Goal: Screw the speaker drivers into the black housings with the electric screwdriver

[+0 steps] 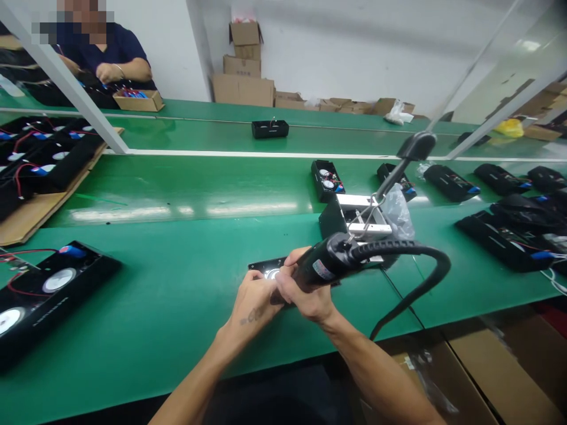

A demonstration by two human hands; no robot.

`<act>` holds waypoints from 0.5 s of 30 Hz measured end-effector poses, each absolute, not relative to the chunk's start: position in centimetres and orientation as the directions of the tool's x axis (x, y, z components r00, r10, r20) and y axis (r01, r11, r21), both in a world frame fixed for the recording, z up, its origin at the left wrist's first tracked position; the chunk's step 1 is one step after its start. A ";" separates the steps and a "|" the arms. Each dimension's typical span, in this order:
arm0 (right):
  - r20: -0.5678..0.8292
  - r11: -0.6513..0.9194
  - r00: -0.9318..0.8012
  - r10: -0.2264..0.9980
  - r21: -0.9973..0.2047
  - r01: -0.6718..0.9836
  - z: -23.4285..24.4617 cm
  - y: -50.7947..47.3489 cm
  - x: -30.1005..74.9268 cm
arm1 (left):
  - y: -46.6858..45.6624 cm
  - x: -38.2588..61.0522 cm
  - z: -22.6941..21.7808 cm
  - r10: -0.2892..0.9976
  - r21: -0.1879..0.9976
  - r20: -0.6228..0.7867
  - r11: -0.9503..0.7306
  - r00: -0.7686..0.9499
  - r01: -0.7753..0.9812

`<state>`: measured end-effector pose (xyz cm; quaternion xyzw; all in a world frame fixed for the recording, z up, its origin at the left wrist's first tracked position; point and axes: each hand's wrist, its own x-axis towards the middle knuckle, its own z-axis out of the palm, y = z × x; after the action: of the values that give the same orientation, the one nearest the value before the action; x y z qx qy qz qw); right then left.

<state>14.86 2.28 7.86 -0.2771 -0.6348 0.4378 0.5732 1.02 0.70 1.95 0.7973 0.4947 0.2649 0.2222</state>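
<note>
My right hand (305, 295) is closed around a black electric screwdriver (330, 262), tilted with its tip down toward a black speaker housing (268, 268) on the green table. A thick black cable (420, 277) runs from the tool's rear and loops down to the table edge. My left hand (254, 301) rests on the housing beside the tool tip, fingers curled on it. Most of the housing is hidden behind both hands.
A black box with white screw trays (354, 218) and a clear bag (396, 209) stands just behind the tool. More black speaker housings lie at the left (48, 289) and right (505, 239). A person (106, 56) works at the far left. Cardboard boxes (243, 77) line the back wall.
</note>
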 end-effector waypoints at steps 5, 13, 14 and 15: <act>0.610 0.627 -0.196 0.768 -0.778 0.034 8.6 2.0 15.3 | 0.7 1.0 2.7 0.907 0.622 0.183 -0.405 0.379 0.670; 0.512 0.521 -0.202 0.835 -0.853 -0.011 8.4 2.0 14.5 | 0.5 1.2 2.2 0.910 0.577 0.210 -0.411 0.359 0.706; 0.491 0.490 -0.191 0.850 -0.870 -0.054 8.4 1.9 14.4 | 0.5 1.1 2.1 0.908 0.579 0.211 -0.414 0.362 0.702; 0.463 0.449 -0.184 0.867 -0.886 -0.115 8.4 1.8 14.5 | 0.4 1.1 2.0 0.906 0.586 0.212 -0.418 0.367 0.694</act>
<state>14.45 1.84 8.37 -0.2960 -0.6355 0.4336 0.5661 1.08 0.41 1.99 0.8011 0.4992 0.2594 0.2042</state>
